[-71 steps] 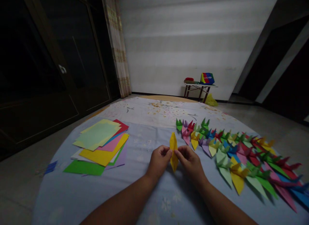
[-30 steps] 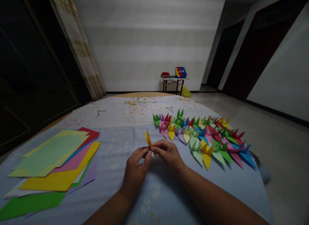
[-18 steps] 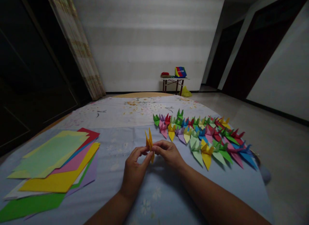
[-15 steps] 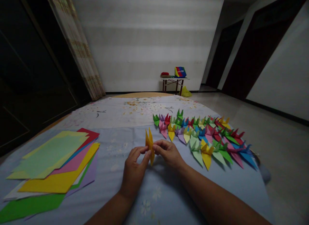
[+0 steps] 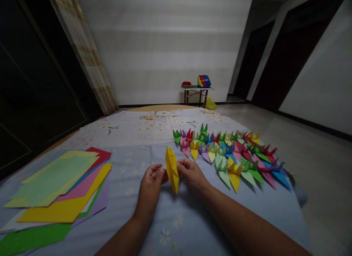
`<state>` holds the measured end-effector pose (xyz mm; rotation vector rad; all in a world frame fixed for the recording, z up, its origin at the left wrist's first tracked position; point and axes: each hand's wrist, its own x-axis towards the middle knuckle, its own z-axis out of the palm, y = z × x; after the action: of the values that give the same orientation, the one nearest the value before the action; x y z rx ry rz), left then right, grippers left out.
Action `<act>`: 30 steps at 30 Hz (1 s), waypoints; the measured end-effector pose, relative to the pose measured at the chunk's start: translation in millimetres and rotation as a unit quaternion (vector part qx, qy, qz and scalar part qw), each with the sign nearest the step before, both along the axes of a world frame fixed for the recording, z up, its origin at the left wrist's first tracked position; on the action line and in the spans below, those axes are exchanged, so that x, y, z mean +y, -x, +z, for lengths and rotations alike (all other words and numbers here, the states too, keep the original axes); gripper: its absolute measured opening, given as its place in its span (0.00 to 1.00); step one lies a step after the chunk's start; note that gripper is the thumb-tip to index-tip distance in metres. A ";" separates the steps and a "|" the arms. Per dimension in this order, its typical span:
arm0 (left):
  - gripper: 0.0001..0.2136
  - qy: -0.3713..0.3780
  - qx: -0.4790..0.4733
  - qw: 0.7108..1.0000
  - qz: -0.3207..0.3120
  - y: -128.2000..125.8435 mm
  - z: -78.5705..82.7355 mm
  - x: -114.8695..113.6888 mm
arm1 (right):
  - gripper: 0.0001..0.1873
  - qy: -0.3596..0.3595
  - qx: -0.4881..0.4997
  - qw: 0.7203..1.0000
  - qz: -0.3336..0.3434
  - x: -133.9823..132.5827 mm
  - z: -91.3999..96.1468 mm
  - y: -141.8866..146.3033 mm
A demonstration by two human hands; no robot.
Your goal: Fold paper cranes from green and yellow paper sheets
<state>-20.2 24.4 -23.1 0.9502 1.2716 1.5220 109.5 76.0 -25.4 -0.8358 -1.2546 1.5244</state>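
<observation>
A folded piece of yellow origami paper [image 5: 172,171], long and pointed with two tips at the top, stands upright above the cloth. My right hand [image 5: 191,172] pinches its right edge between thumb and fingers. Just left of the paper is my left hand [image 5: 152,179], its fingers loosely curled and a little apart, no longer pinching it. Those fingertips come close to the paper's left side; whether they touch it I cannot tell. To the right stand several rows of folded paper cranes [image 5: 234,173] in many colours.
On the left lies a stack of coloured paper sheets [image 5: 55,179], fanned out. A flowered cloth [image 5: 132,219] covers the round table [image 5: 162,107]. Beyond it, a small folding table [image 5: 199,89] by the wall carries a colourful box [image 5: 204,81]. A yellow bag [image 5: 211,103] lies on the floor.
My left fingers have loosened from the yellow paper and drawn slightly left. The paper has turned in my right hand, so more of its broad face shows. The view has shifted slightly.
</observation>
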 end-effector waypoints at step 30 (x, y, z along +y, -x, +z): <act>0.07 -0.139 0.374 0.917 0.001 3.0 10.9 -9.5 | 0.11 -0.099 -0.100 0.989 -0.048 -6.5 -12.6 3.4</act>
<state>-23.3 14.9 -12.1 1.8374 1.5816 1.4023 106.1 69.5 -38.0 -0.9214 -1.4637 1.2398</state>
